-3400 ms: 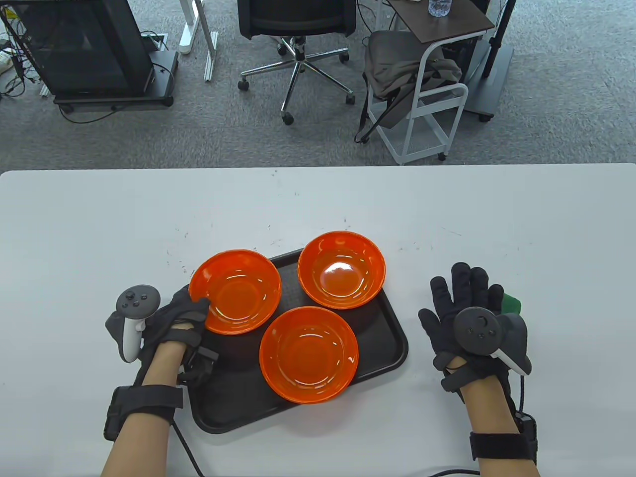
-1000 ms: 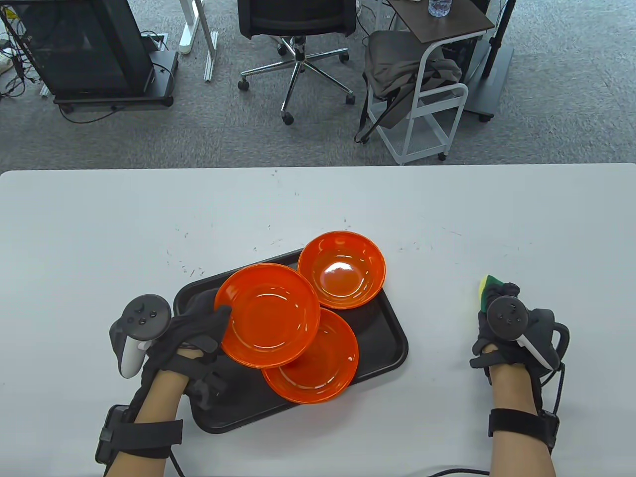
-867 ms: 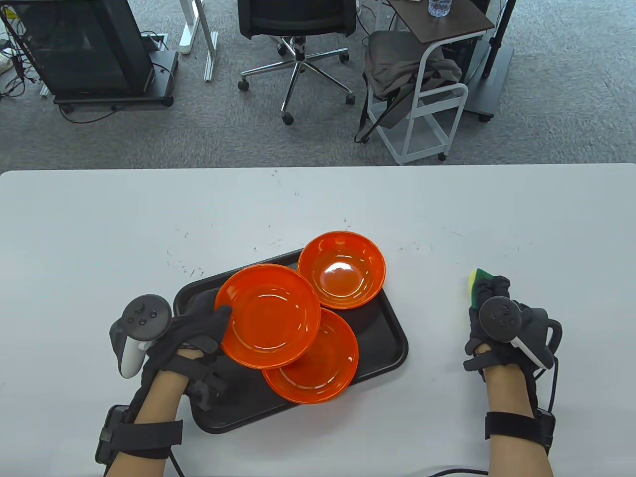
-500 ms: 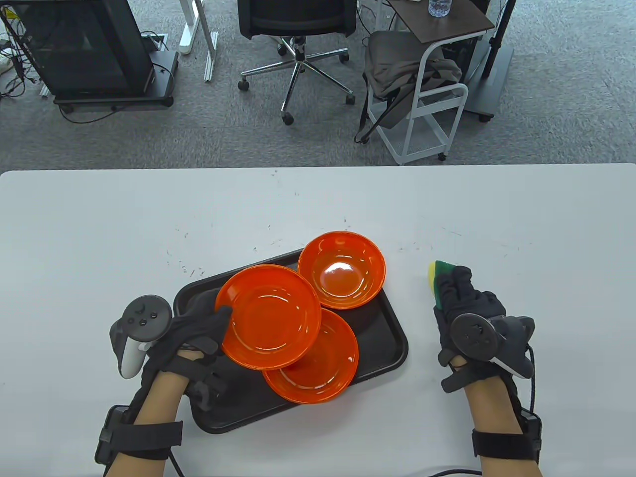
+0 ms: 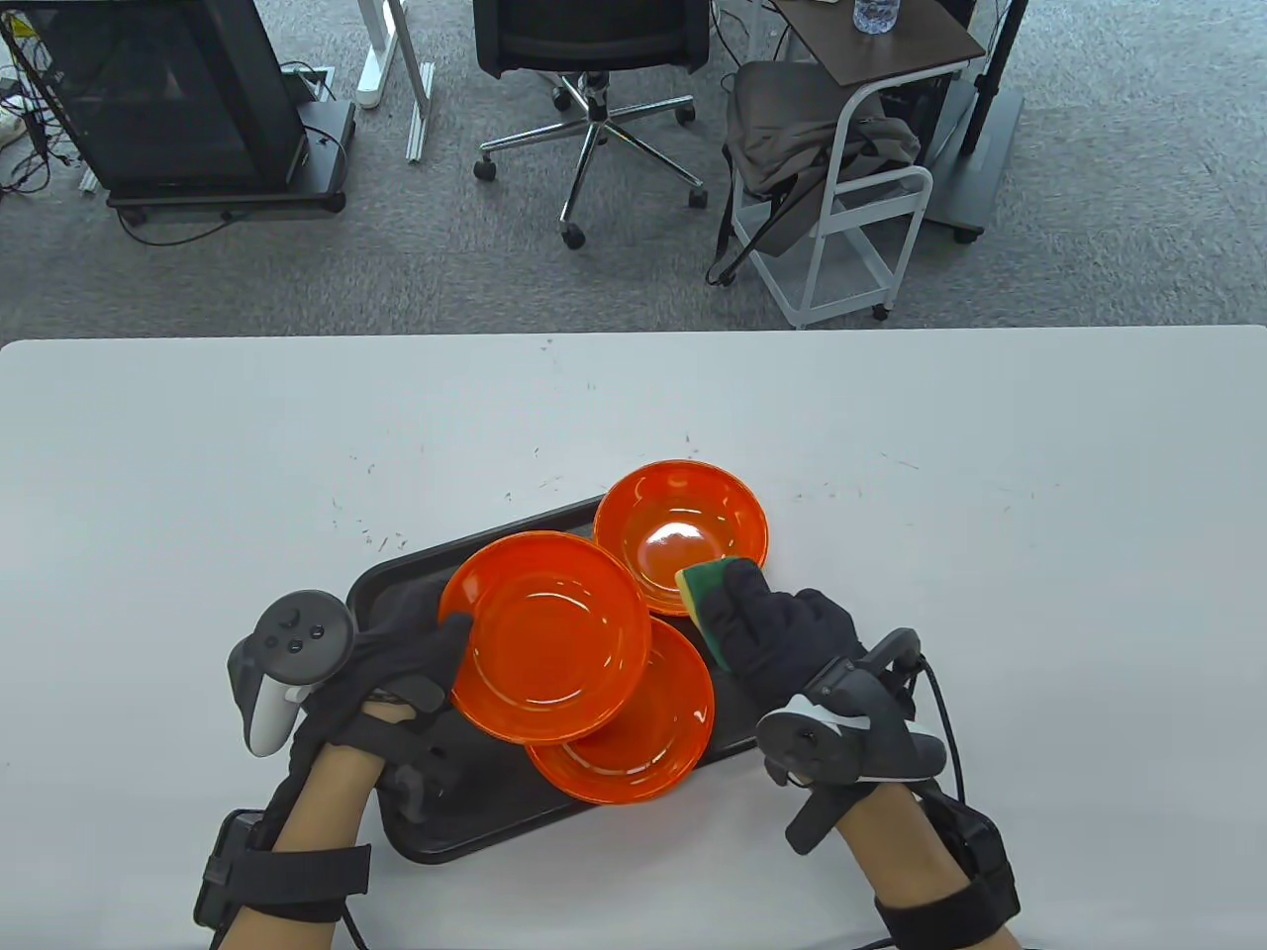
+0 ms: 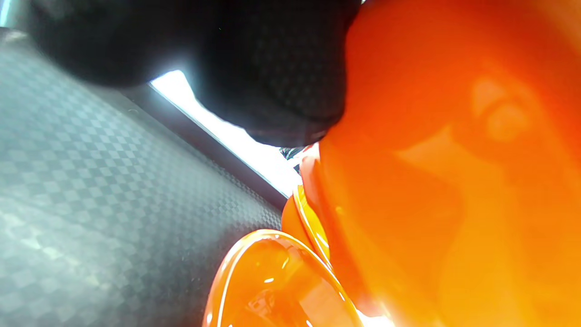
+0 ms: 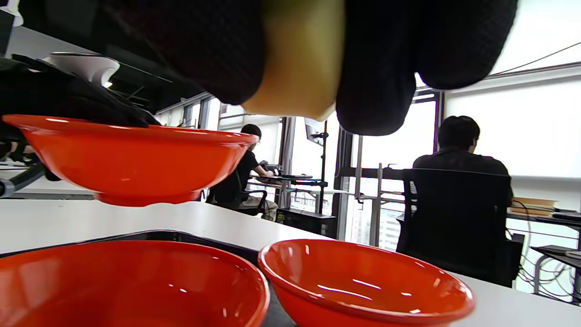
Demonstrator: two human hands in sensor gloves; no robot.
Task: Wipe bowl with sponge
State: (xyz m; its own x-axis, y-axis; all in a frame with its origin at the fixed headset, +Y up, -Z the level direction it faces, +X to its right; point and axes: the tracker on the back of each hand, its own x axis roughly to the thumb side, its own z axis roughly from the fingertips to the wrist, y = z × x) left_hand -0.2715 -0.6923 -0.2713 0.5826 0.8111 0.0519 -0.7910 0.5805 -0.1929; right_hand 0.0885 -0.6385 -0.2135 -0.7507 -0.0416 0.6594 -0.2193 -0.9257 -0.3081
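Table view: left hand [image 5: 396, 648] fingers grasping 1 orange bowl [image 5: 544, 638], lifted over the tray [image 5: 396, 579] near the tabletop's front edge. Right hand [image 5: 782, 633] fingers grasping the sponge [image 5: 705, 594] just beside it, above 2 other bowls.

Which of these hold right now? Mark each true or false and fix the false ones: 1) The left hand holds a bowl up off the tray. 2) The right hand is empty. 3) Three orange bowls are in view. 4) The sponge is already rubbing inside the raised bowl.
1) True: the left hand grips the raised bowl above the tray.
2) False: the right hand holds the sponge.
3) True.
4) False: the sponge is beside that bowl's rim, above the far bowl.
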